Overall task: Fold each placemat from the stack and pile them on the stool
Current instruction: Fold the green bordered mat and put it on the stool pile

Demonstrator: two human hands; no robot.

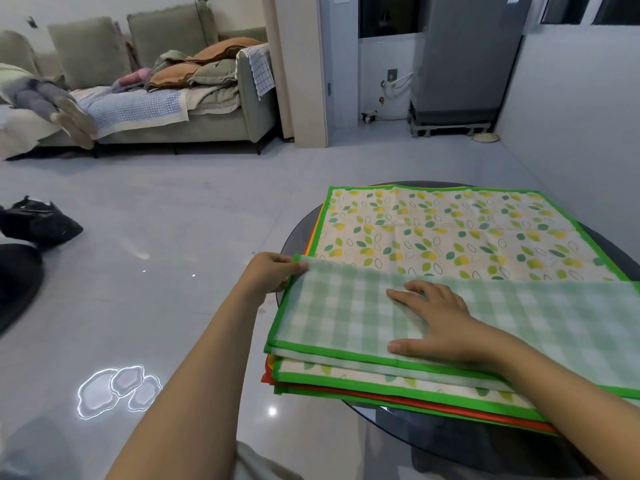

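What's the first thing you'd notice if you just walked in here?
The bright green-edged placemat with leaves, atop the stack on the round dark table, its near edge folded over to show checks. The left hand pinches the fold's corner and the right hand presses it flat.

No readable text, labels or numbers, as far as visible.

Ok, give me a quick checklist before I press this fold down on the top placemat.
1. Left hand grips the folded flap's corner: ok.
2. Right hand flat on the flap: ok.
3. Flap's left edge lined up with the layer under it: ok.
4. Flap's right end lined up: cannot tell, out of view.
5. Stack beneath sits square on the table: not ok, edges fan out at the near corner.
6. Stool ready for the pile: cannot tell, not in view.
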